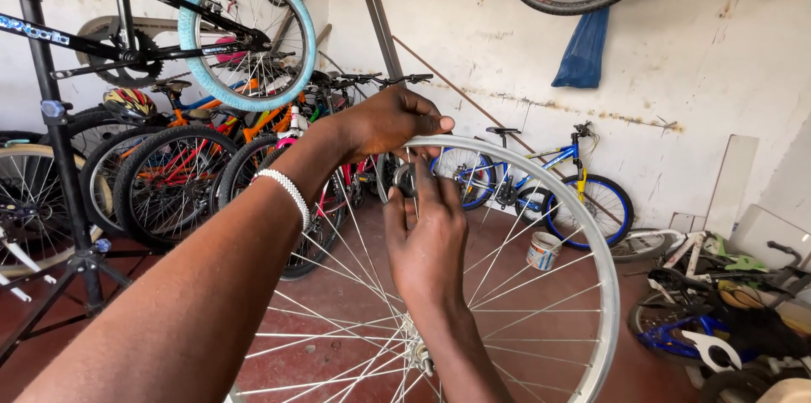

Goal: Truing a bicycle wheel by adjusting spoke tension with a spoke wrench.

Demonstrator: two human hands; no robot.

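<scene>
left hand [384, 124] pinches wheel rim [583, 242] — fingers closed.

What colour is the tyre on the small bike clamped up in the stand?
Light blue tyre, seen clearly in the head view.

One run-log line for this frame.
left hand: gripping silver wheel rim top | right hand: fingers on spokes | bikes behind
</scene>
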